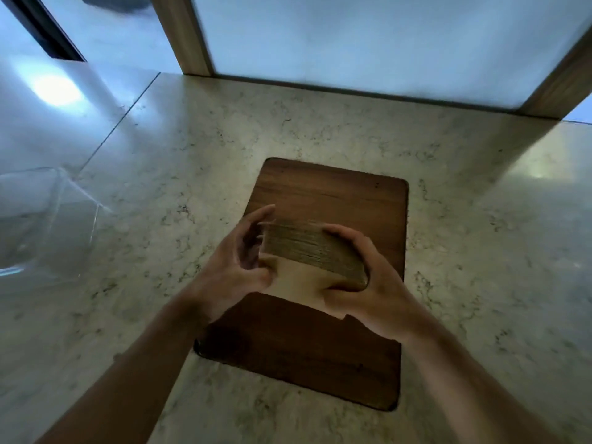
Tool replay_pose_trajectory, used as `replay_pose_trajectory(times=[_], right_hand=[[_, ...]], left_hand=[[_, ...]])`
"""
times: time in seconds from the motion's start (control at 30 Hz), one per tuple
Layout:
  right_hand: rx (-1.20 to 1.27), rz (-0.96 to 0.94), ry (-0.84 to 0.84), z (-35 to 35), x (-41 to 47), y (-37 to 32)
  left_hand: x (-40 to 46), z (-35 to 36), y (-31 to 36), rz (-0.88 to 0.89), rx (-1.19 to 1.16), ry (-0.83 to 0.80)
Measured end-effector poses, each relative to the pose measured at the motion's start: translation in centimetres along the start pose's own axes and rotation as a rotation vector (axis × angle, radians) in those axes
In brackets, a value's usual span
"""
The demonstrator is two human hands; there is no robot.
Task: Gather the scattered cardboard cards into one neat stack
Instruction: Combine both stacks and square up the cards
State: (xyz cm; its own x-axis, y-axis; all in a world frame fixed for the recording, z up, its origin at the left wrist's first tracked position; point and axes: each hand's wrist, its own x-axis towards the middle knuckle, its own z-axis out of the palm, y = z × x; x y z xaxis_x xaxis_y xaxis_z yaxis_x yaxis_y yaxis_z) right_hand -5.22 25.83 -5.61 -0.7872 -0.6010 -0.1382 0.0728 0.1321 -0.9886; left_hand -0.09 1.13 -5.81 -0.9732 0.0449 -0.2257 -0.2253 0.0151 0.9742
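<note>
A thick stack of tan cardboard cards (312, 251) is held on edge between both hands, tilted over the dark wooden board (333, 193). My left hand (234, 261) cups the stack's left end, fingers curled along it. Around the right end is my right hand (362, 283), with its thumb on the near face. The flat front card faces me, and its lower corner sticks out below my right hand. No loose cards show elsewhere.
The board lies on a pale marble counter (160, 174). A clear plastic container (41, 219) stands at the left. Wooden frame posts (189, 33) and a frosted panel rise along the counter's back edge.
</note>
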Motion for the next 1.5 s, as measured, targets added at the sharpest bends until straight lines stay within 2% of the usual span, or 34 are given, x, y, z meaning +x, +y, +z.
replay_pose_trajectory(times=[0.1,0.17,0.27,0.4,0.5,0.63,0.8,0.87,0.97,1.07,1.17,1.37,1.43,1.5], right_hand=[[0.265,0.105,0.047,0.7,-0.4,-0.2],[0.411,0.193,0.072,1.0,-1.1,-0.6],[0.529,0.280,0.155,1.3,-2.6,-1.4],[0.656,0.405,0.263,1.8,-5.5,-4.2],[0.695,0.438,0.334,2.1,-7.6,-6.2],[0.640,0.431,0.411,3.3,-9.4,-8.2],[0.416,0.422,0.543,4.9,-11.0,-10.2],[0.263,0.428,0.523,4.7,-11.0,-10.7],[0.092,0.484,0.409,3.7,-10.9,-11.2],[-0.008,0.522,0.350,2.7,-10.5,-11.5],[-0.020,0.521,0.336,2.4,-9.9,-11.3],[0.233,0.444,0.340,1.9,-8.8,-12.5],[0.161,0.474,0.267,0.5,-8.1,-13.2],[0.031,0.537,0.124,-0.6,-7.6,-13.8]], left_hand=[[0.3,1.3,0.8,-0.101,-0.243,0.119],[0.3,2.4,2.3,-0.221,-0.344,0.137],[0.2,4.5,4.7,-0.335,-0.362,0.167],[-1.6,8.2,7.5,-0.433,-0.401,0.303],[-3.6,10.9,8.6,-0.435,-0.468,0.386],[-5.1,14.1,9.8,-0.484,-0.543,0.421],[-6.1,15.4,10.7,-0.495,-0.604,0.429],[-6.4,15.4,10.8,-0.482,-0.645,0.379],[-6.3,15.0,10.5,-0.440,-0.625,0.309],[-5.8,14.6,10.7,-0.476,-0.558,0.327],[-5.7,14.2,10.7,-0.529,-0.538,0.319],[-6.0,12.8,9.4,-0.481,-0.738,0.243],[-5.9,12.7,9.1,-0.459,-0.714,0.205],[-6.0,12.6,9.1,-0.454,-0.676,0.154]])
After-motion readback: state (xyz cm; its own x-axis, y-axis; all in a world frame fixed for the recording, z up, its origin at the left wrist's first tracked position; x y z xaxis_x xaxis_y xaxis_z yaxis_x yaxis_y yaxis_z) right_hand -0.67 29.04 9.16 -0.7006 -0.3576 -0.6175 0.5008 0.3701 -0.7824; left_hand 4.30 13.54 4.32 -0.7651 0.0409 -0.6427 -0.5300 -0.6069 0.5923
